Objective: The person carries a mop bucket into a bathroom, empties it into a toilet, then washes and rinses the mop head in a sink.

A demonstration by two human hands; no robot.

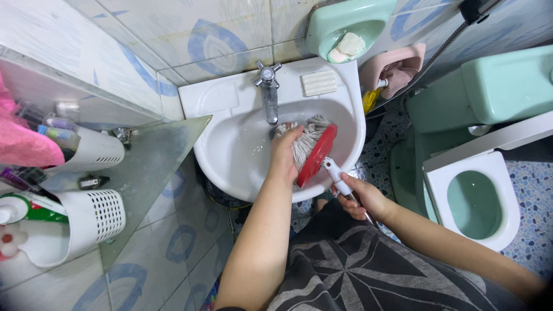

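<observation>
Sink [230, 150] holds mop head [308, 147] (L hand [286, 152] fingers clamped on strands); R hand [360, 196] grips handle [340, 178].

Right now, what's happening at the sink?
A person holds a string mop head with a round red plastic base inside the white ceramic basin, under the metal tap. The left hand presses into the grey-white strands, fingers buried in them. The right hand grips the mop's white handle just outside the basin's rim. Whether water is running cannot be told.
</observation>
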